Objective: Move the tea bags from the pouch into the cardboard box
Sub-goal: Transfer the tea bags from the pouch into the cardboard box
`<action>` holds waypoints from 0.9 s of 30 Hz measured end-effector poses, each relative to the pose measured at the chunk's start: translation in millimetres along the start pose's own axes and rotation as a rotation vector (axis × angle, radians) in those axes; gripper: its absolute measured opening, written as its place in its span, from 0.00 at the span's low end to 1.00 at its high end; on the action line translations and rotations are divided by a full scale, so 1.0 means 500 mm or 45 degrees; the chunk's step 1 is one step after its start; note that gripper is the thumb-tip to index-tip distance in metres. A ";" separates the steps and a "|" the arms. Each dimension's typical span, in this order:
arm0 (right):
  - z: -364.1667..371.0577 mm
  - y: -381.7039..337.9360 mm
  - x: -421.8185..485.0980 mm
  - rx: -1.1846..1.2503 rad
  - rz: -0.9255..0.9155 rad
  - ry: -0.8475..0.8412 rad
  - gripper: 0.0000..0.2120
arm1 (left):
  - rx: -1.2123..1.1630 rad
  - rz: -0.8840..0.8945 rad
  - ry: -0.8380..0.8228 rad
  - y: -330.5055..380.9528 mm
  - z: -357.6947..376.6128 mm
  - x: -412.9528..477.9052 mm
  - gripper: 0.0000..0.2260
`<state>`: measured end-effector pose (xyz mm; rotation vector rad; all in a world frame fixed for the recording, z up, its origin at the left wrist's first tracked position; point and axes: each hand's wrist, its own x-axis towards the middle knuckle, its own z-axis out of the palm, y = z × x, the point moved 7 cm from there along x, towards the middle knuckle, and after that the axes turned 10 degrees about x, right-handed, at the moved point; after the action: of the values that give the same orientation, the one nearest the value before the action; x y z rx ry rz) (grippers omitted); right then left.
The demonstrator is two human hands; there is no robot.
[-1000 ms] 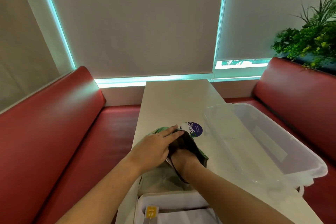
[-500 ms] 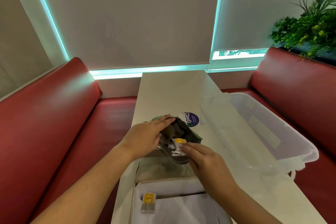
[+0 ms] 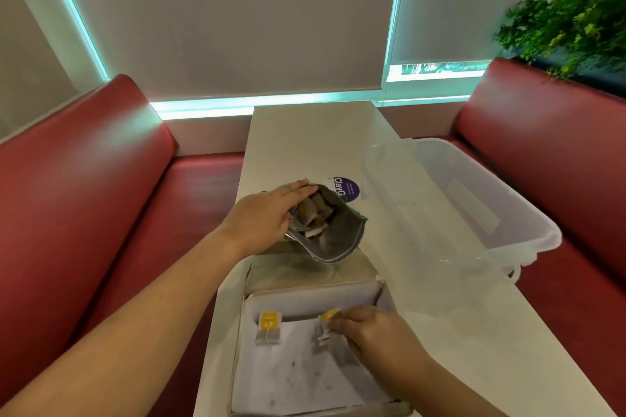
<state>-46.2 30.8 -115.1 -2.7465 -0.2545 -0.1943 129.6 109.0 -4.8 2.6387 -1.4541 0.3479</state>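
right hand [image 3: 376, 332] grasping tea bag [image 3: 325, 325] in cardboard box [image 3: 244, 349] | left hand [image 3: 261, 220] grips pouch [image 3: 338, 240]

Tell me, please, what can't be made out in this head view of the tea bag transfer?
- Tea bags left in the pouch: a jumbled pile, partly behind the left hand; no count possible.
- Tea bag at the right hand: motion-blurred, so the grip is unclear.
- Cardboard box: near side cut off by the bottom edge.

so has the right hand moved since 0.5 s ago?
Yes. The right hand came back from the pouch mouth toward the person, now over the cardboard box, holding a tea bag.
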 end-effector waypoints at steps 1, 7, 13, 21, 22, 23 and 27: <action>0.008 0.005 0.001 -0.049 0.038 -0.004 0.15 | -0.006 0.002 0.003 0.001 0.001 -0.001 0.30; 0.041 0.020 0.004 -0.223 0.214 -0.179 0.19 | -0.033 -0.007 0.022 -0.007 0.001 -0.007 0.30; 0.021 0.009 0.005 -0.227 0.225 -0.580 0.14 | -0.079 -0.003 0.030 -0.015 0.004 -0.010 0.30; -0.170 -0.019 0.130 0.178 0.083 0.213 0.17 | -0.130 0.032 0.006 -0.023 0.000 -0.002 0.32; -0.170 -0.014 0.156 0.187 0.079 0.242 0.18 | -0.135 0.041 -0.002 -0.022 0.001 -0.002 0.33; -0.159 -0.005 0.185 0.176 0.092 0.236 0.19 | -0.138 0.049 -0.009 -0.022 0.001 -0.002 0.33; -0.087 0.042 0.289 -0.011 0.271 -0.047 0.25 | -0.158 0.066 -0.025 -0.022 0.002 -0.003 0.33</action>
<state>94.2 17.2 -58.3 -2.7630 0.0296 -0.0874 138.3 116.0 -6.2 2.5184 -1.5012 0.2288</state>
